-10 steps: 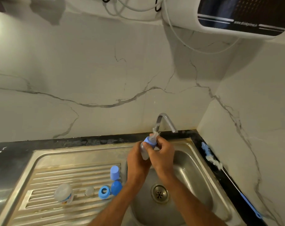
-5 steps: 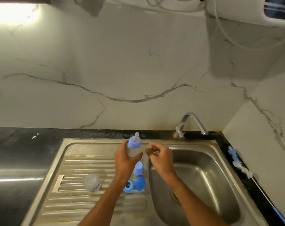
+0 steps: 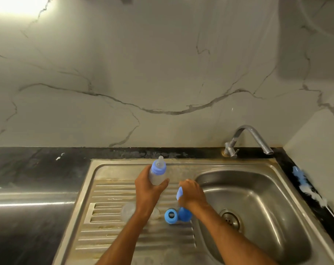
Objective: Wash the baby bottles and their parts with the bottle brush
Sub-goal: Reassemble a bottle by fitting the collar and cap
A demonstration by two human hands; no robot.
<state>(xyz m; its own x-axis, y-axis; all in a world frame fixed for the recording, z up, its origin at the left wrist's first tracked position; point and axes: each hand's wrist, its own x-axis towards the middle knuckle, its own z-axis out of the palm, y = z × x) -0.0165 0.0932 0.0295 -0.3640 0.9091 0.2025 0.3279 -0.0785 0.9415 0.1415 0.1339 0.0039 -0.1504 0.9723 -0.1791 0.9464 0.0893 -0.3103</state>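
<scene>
L hand (image 3: 147, 190) grips baby bottle (image 3: 158, 174) w/ teat; R hand (image 3: 192, 194) pinches blue cap (image 3: 179, 192).

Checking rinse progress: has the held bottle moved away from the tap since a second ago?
Yes. The bottle in the left hand went left from under the tap to above the drainboard.

Two forearms enter the view from the bottom edge, both bare from where they come into view down to the wrists, with no sleeve or cuff over them. The left hand (image 3: 149, 190) and the right hand (image 3: 191, 194) are bare too, worn without gloves, and no ring, watch or band shows on the fingers or wrists as seen from above. The arms are slim and narrow toward the wrists; fingernails are too small to make out.
</scene>
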